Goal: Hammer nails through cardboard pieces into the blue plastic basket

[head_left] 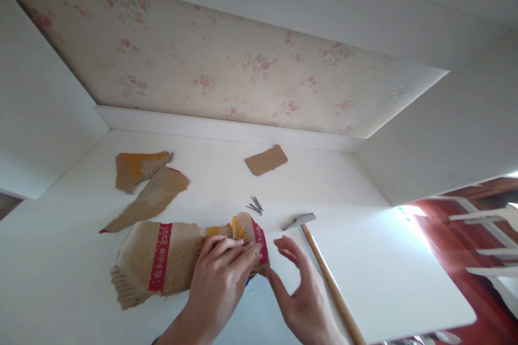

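Note:
A long torn piece of cardboard (182, 259) with red printed bands and many small punched holes lies on the white table. Its right end is folded or stacked, with yellow print showing. My left hand (224, 269) lies over that right part, fingers stretched flat and pressing on it. Beside the right edge is my right hand (297, 291), thumb touching the cardboard's corner and fingers apart, with nothing held. A hammer (324, 264) with a wooden handle rests just right of my right hand. Several nails (254, 205) lie loose beyond the cardboard. A bit of blue shows under its lower right edge.
Two torn cardboard scraps (140, 170) lie at the back left. A small perforated cardboard rectangle (267, 160) sits near the back ledge (226, 128). White panels (453, 129) enclose the table (413, 280) on both sides. White chair-like furniture stands on the reddish floor at right.

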`<state>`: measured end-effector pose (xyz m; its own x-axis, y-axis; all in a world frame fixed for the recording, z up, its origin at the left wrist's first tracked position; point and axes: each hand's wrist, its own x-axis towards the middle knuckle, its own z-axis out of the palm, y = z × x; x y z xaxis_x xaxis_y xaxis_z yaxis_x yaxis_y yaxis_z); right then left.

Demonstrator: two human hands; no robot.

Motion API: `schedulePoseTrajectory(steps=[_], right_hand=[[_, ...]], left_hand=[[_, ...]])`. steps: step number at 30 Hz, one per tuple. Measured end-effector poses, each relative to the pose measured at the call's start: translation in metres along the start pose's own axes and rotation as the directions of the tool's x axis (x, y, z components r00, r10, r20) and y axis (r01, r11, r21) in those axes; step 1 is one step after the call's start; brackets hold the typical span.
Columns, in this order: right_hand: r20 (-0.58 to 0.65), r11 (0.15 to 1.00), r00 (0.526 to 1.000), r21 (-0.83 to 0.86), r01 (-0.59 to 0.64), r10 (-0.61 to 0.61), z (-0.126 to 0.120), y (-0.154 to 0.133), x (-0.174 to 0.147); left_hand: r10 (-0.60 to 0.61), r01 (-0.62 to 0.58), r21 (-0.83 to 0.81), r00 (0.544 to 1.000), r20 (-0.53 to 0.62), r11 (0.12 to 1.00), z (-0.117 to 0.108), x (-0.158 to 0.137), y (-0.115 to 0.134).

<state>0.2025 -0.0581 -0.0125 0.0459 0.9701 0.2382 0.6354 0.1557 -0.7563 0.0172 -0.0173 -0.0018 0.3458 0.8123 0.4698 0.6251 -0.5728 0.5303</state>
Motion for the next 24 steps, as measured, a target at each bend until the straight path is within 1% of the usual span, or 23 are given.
schedulePoseTrajectory(steps=[2, 3, 4, 5, 6, 7, 8, 9, 11, 13, 15, 17, 19, 20, 21, 22, 23, 24], right_hand=[[-0.126, 0.987, 0.985, -0.099, -0.129, 0.116, -0.012, 0.023, -0.002], [-0.198, 0.964, 0.966, -0.170, -0.203, 0.169, -0.018, 0.038, -0.002], [-0.244, 0.928, 0.949, -0.265, -0.262, 0.198, -0.024, 0.053, -0.001], [-0.269, 0.877, 0.942, -0.381, -0.294, 0.199, -0.028, 0.068, -0.001], [-0.272, 0.816, 0.940, -0.482, -0.319, 0.206, -0.031, 0.082, 0.000], [-0.246, 0.771, 0.941, -0.544, -0.331, 0.231, -0.033, 0.093, 0.001], [-0.205, 0.750, 0.942, -0.570, -0.334, 0.264, -0.033, 0.102, 0.001], [-0.170, 0.745, 0.942, -0.577, -0.334, 0.290, -0.032, 0.108, 0.001], [-0.117, 0.763, 0.938, -0.552, -0.335, 0.327, -0.028, 0.113, 0.001], [-0.100, 0.788, 0.931, -0.505, -0.351, 0.350, -0.025, 0.110, 0.002], [-0.085, 0.813, 0.919, -0.439, -0.382, 0.386, -0.026, 0.101, 0.006], [-0.057, 0.836, 0.902, -0.355, -0.418, 0.427, -0.031, 0.085, 0.008], [-0.021, 0.844, 0.864, -0.203, -0.497, 0.503, -0.036, 0.061, 0.006], [0.086, 0.788, 0.789, 0.056, -0.613, 0.608, -0.038, 0.047, 0.003], [0.131, 0.683, 0.724, 0.254, -0.685, 0.677, -0.039, 0.032, -0.002], [0.142, 0.608, 0.694, 0.380, -0.697, 0.706, -0.039, 0.019, -0.007], [0.142, 0.580, 0.692, 0.443, -0.684, 0.708, -0.038, 0.007, -0.014], [0.136, 0.586, 0.708, 0.466, -0.663, 0.693, -0.035, -0.003, -0.020]], left_hand=[[0.003, -0.003, 0.006, 1.000, -0.003, 1.000, 0.001, -0.001, 0.000], [0.005, -0.005, 0.009, 1.000, -0.005, 1.000, 0.002, -0.002, 0.000], [0.007, -0.007, 0.013, 1.000, -0.008, 1.000, 0.002, -0.002, 0.000], [0.008, -0.008, 0.017, 1.000, -0.011, 1.000, 0.003, -0.003, 0.000], [0.009, -0.008, 0.021, 1.000, -0.012, 1.000, 0.003, -0.003, 0.000], [0.011, -0.011, 0.026, 1.000, -0.011, 1.000, 0.004, -0.003, 0.000], [0.013, -0.013, 0.031, 1.000, -0.007, 0.999, 0.004, -0.003, 0.000], [0.016, -0.015, 0.036, 1.000, -0.007, 0.999, 0.004, -0.002, 0.000], [0.014, -0.014, 0.046, 1.000, 0.001, 0.999, 0.005, -0.002, 0.000], [0.006, -0.006, 0.056, 1.000, 0.009, 0.998, 0.005, -0.002, 0.000], [-0.001, 0.000, 0.062, 1.000, 0.024, 0.998, 0.005, -0.002, 0.000], [-0.008, 0.005, 0.071, 0.999, 0.033, 0.997, 0.006, -0.003, 0.001], [-0.018, 0.014, 0.083, 0.999, 0.040, 0.996, 0.006, -0.003, 0.002], [-0.021, 0.018, 0.087, 0.999, 0.040, 0.996, 0.007, -0.003, 0.002], [-0.023, 0.019, 0.088, 0.999, 0.042, 0.996, 0.008, -0.004, 0.002], [-0.023, 0.019, 0.089, 0.999, 0.043, 0.996, 0.008, -0.004, 0.002], [-0.021, 0.017, 0.091, 0.999, 0.046, 0.996, 0.009, -0.003, 0.002], [-0.016, 0.012, 0.096, 0.999, 0.043, 0.995, 0.009, -0.003, 0.002]])
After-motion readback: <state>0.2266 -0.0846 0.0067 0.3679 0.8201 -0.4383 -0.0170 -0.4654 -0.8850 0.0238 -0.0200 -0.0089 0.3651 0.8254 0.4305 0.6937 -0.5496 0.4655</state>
